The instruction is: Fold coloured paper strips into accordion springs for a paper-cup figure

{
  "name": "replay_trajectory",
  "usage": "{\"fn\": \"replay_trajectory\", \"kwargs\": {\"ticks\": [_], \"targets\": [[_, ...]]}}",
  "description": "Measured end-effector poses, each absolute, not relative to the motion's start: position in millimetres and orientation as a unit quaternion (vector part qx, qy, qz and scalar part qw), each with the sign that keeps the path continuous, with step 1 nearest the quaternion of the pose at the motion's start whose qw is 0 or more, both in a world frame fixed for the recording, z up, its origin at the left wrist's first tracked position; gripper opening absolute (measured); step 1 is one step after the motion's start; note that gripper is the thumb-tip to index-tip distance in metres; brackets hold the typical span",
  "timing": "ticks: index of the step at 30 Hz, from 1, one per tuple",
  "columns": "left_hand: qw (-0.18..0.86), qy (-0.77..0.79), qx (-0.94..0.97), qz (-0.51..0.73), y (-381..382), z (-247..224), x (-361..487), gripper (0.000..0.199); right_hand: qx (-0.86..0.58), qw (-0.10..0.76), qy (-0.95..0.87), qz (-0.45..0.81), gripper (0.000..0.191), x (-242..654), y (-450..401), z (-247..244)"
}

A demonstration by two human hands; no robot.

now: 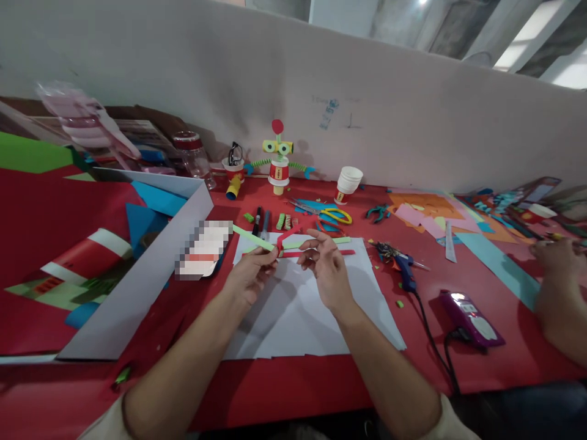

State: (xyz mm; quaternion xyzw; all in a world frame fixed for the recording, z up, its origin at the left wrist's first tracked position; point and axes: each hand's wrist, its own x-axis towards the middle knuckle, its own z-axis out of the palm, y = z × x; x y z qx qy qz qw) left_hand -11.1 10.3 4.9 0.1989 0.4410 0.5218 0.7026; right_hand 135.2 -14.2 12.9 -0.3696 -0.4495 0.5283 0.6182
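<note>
My left hand (252,273) pinches the crossing of a light green paper strip (252,236) and a red paper strip (288,234) between thumb and index finger. Just to its right is my right hand (324,264), its fingers apart and slightly curled, with nothing in them. Both hands are above white paper sheets (316,321). Behind the right fingers lie another green strip (337,242) and a red strip (342,252). Folded paper springs (285,221) and pens (261,223) rest beyond the sheets.
A paper-cup robot figure (279,171) and stacked cups (348,183) stand by the wall. Yellow-handled scissors (336,215) lie behind the sheets. Rightward are a glue gun (406,274), a purple device (472,319) and another person's hand. At left are a phone and an open box (137,269).
</note>
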Motion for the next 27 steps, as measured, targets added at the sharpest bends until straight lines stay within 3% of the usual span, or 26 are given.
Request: {"fn": "replay_trajectory", "kwargs": {"ticks": [5, 10, 14, 22, 27], "targets": [[0.706, 0.436, 0.212, 0.517, 1.9, 6.8, -2.1, 0.022, -0.453, 0.562, -0.497, 0.481, 0.042, 126.7, -16.0, 3.5], [0.729, 0.413, 0.212, 0.503, -1.3, 6.8, 1.2, 0.017, -0.47, 0.558, -0.553, 0.401, 0.013, 122.9, -17.1, -5.9], [0.724, 0.417, 0.223, 0.502, -1.3, 7.9, 0.0, 0.016, -0.476, 0.561, -0.561, 0.379, 0.014, 125.2, -16.8, -3.9], [0.657, 0.412, 0.329, 0.539, -3.7, 2.1, 3.0, 0.019, -0.446, 0.601, -0.408, 0.523, 0.013, 120.8, -19.3, 1.5], [0.64, 0.436, 0.329, 0.54, -4.6, -0.7, 3.9, 0.021, -0.443, 0.612, -0.359, 0.549, 0.015, 119.1, -18.5, 2.3]]}}
